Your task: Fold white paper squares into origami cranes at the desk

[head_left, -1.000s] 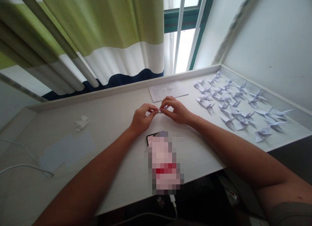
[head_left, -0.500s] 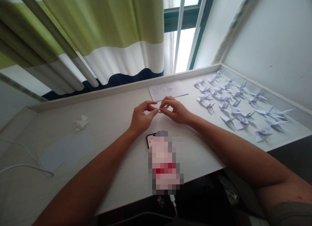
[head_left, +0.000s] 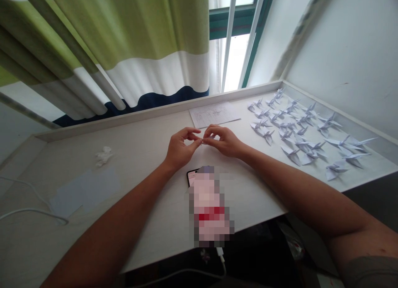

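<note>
My left hand (head_left: pixel 180 146) and my right hand (head_left: pixel 224 141) meet above the middle of the white desk (head_left: pixel 146 172). Both pinch a small folded piece of white paper (head_left: pixel 205 139) between thumb and fingertips. The paper is mostly hidden by my fingers. Several finished white paper cranes (head_left: pixel 298 132) stand in rows to the right. A phone (head_left: pixel 207 205) lies flat on the desk just below my hands.
A printed sheet (head_left: pixel 214 114) lies behind my hands near the desk's back rim. A crumpled bit of paper (head_left: pixel 104 156) and a pale flat sheet (head_left: pixel 83 190) lie at the left, with a white cable (head_left: pixel 34 211) beside them. Striped curtains and a window stand behind.
My left fingers have opened a little while the thumb and forefinger keep pinching the paper. The hands stay in the same place.
</note>
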`<state>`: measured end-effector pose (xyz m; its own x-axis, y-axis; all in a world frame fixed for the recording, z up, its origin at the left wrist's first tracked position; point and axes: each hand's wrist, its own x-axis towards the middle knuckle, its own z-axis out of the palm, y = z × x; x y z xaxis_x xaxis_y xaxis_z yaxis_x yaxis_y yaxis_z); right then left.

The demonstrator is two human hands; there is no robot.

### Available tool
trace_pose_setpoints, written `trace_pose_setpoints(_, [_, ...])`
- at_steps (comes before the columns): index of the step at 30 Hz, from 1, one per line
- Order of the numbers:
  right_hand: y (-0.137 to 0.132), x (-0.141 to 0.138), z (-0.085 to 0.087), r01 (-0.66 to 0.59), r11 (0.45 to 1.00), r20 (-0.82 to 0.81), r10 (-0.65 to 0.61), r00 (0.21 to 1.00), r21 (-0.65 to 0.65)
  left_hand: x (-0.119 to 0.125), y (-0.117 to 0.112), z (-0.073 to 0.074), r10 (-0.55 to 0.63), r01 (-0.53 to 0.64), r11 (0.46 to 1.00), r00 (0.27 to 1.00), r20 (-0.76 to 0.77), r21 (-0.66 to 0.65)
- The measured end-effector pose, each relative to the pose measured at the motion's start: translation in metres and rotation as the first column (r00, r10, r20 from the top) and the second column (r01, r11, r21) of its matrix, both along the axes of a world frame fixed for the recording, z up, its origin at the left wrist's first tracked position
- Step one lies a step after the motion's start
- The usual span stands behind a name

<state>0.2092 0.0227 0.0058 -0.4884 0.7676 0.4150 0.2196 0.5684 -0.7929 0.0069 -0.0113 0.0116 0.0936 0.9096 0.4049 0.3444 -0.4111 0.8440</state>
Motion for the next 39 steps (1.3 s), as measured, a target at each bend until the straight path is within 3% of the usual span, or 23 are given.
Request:
trace_pose_setpoints(8, [0.003, 0.001, -0.004, 0.035, 0.984, -0.112, -0.055, 0.992, -0.173, -0.005, 0.006, -0.003, -0.022, 0.032, 0.997, 0.991, 0.133, -0.072])
trace_pose_setpoints(15, [0.003, -0.001, -0.005, 0.002, 0.994, -0.093, -0.012, 0.996, -0.110, -0.004, 0.006, -0.003, 0.013, -0.014, 0.999, 0.999, -0.035, -0.051])
trace_pose_setpoints(21, [0.001, -0.001, -0.005, 0.012, 0.997, -0.080, -0.018, 0.997, -0.070, -0.006, 0.008, -0.004, -0.020, 0.014, 0.991, 0.999, -0.042, -0.133])
trace_pose_setpoints(27, [0.000, -0.002, -0.004, 0.020, 0.998, -0.067, -0.024, 0.997, -0.053, -0.007, 0.006, -0.002, -0.034, 0.029, 0.999, 0.992, -0.124, -0.046])
trace_pose_setpoints(32, [0.001, -0.002, -0.004, 0.038, 0.997, -0.076, -0.043, 0.996, -0.070, -0.004, 0.001, -0.002, 0.053, -0.046, 0.998, 0.978, -0.200, 0.043])
trace_pose_setpoints(35, [0.005, -0.001, -0.005, 0.091, 0.984, -0.134, -0.111, 0.985, -0.151, -0.003, 0.003, -0.004, 0.108, -0.097, 0.992, 0.984, -0.139, 0.084])
trace_pose_setpoints(39, [0.011, 0.001, -0.005, 0.053, 0.915, -0.285, -0.180, 0.942, -0.400, -0.005, 0.008, -0.007, 0.131, -0.131, 0.991, 0.991, -0.016, 0.008])
